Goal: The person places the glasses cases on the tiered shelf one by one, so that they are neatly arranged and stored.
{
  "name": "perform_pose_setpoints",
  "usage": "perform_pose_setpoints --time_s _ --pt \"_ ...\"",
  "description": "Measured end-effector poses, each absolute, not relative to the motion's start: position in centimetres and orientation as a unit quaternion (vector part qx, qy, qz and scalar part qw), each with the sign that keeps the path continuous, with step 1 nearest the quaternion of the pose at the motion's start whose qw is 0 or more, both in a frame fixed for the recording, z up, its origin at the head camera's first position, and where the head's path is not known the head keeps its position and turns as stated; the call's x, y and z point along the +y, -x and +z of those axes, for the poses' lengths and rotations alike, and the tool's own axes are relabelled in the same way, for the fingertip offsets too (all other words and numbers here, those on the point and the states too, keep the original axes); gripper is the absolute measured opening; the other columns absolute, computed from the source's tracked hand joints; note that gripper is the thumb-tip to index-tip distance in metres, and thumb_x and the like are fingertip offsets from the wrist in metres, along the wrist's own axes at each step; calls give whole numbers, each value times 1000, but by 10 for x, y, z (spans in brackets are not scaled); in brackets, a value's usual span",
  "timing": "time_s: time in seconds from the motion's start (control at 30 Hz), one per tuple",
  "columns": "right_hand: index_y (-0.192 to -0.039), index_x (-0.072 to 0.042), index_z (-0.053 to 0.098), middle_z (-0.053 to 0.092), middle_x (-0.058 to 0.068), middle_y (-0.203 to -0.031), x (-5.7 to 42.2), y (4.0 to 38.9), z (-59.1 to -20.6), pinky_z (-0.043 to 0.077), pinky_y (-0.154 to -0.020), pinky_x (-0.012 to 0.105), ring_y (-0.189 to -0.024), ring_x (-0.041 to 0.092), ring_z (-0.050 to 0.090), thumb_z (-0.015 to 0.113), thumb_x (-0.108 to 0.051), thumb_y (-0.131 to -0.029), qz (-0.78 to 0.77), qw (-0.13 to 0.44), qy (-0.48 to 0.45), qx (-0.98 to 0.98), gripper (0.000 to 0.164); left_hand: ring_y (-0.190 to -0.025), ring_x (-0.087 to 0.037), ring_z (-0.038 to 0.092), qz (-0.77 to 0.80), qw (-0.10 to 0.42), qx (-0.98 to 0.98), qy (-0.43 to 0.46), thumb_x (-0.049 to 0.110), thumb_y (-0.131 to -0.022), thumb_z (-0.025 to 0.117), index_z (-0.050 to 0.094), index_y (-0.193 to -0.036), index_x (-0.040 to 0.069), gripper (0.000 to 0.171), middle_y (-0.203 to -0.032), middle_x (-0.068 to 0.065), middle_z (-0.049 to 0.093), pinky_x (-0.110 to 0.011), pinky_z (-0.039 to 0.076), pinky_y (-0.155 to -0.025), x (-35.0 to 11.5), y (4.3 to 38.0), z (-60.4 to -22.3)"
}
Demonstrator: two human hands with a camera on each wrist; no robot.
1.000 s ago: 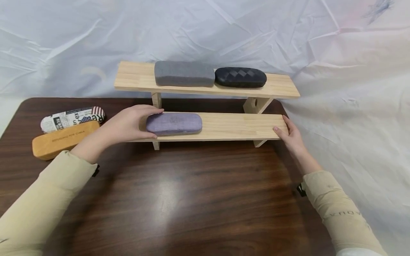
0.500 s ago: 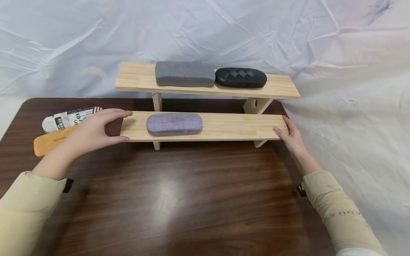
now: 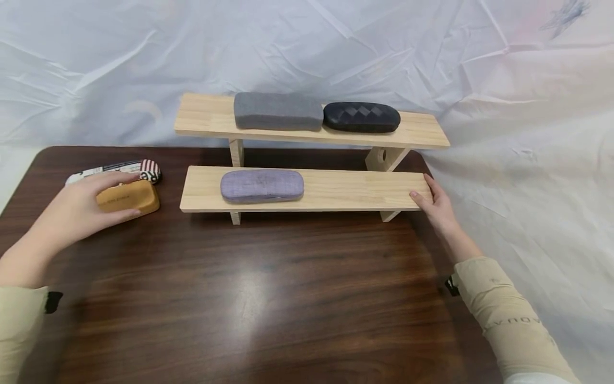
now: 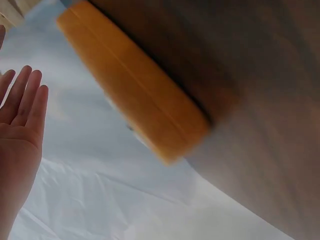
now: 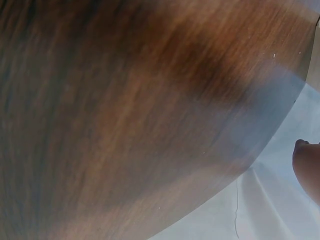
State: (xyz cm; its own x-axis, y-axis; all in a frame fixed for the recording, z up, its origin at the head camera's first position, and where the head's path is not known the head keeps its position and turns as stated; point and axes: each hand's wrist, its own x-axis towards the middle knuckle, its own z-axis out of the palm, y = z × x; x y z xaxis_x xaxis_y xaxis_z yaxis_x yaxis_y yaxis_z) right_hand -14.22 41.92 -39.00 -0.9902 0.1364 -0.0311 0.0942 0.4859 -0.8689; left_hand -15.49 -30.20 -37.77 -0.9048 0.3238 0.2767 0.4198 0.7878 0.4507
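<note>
My left hand reaches over an orange-tan glasses case on the left of the table, thumb and fingers spread apart along its two long sides. In the left wrist view the orange case appears apart from the straight fingers. Behind it lies a white printed glasses case, partly covered by the hand. My right hand grips the right end of the lower wooden shelf board, thumb on top. A purple glasses case rests on that board's left half.
The upper shelf board carries a grey glasses case and a black patterned one side by side. Slanted wooden supports hold the boards on the dark brown table. Pale sheeting hangs behind and at right.
My left hand has let go of the purple case, leaving it on the lower board, and moved left to the orange case. The right hand stays on the board's end.
</note>
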Motion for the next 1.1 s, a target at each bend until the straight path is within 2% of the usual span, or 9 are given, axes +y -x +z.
perform_pose_setpoints --time_s 0.1,0.2,0.27,0.37,0.43,0.5,0.67,0.93,1.1 --pt "-170 -2 9 14 27 -175 419 143 -391 35 -103 2 -150 27 33 58 -26 -109 502 25 67 -862 82 -127 -36 53 -250 87 -948 177 9 -73 95 66 -139 3 73 -137 -24 67 -43 39 -113 -315 152 -382" --pt "-171 -3 10 15 26 -175 420 143 -392 34 -104 2 -149 25 33 58 -25 -109 503 28 70 -861 82 -131 -49 50 -251 73 -952 160 10 -75 94 63 -139 1 72 -138 -29 63 -64 38 -104 -326 151 -385" --pt "-171 -5 10 14 26 -176 420 144 -392 33 -107 2 -151 24 32 58 -24 -109 505 28 72 -860 81 -136 -49 49 -251 66 -953 154 12 -76 92 63 -140 1 71 -139 -30 61 -65 36 -111 -333 150 -388" --pt "-171 -5 10 13 26 -176 421 144 -393 32 -110 3 -152 25 30 58 -22 -109 509 29 72 -857 81 -154 -9 40 -248 65 -955 151 14 -78 92 63 -140 2 70 -139 -29 62 -36 30 -129 -341 150 -393" --pt "-171 -5 9 13 26 -176 421 144 -394 31 -111 4 -153 26 29 58 -21 -109 509 30 71 -857 80 -140 20 32 -244 70 -955 154 13 -75 93 64 -139 2 71 -137 -28 64 -10 21 -122 -345 150 -397" --pt "-171 -4 9 13 26 -176 420 144 -393 32 -111 4 -153 26 29 58 -22 -109 509 29 71 -857 80 -131 23 35 -237 74 -956 158 12 -73 94 65 -139 1 73 -136 -28 65 3 11 -108 -348 151 -401" --pt "-171 -4 10 13 25 -176 419 143 -391 31 -111 3 -154 26 28 59 -25 -109 502 28 70 -862 82 -120 -35 51 -220 78 -957 173 7 -68 95 64 -137 -4 77 -134 -31 65 4 9 -105 -352 155 -405" --pt "-170 -3 9 13 26 -176 417 141 -390 32 -109 4 -154 27 29 59 -25 -109 500 24 73 -863 82 -116 -48 54 -214 53 -963 156 14 -71 95 61 -138 -6 78 -134 -35 61 -55 36 -103 -359 161 -409" --pt "-170 -3 9 13 26 -176 418 143 -390 33 -107 2 -154 29 29 58 -24 -109 499 23 73 -863 81 -115 -49 54 -215 53 -963 154 15 -70 95 62 -137 -5 78 -133 -35 61 -59 37 -99 -362 163 -412"
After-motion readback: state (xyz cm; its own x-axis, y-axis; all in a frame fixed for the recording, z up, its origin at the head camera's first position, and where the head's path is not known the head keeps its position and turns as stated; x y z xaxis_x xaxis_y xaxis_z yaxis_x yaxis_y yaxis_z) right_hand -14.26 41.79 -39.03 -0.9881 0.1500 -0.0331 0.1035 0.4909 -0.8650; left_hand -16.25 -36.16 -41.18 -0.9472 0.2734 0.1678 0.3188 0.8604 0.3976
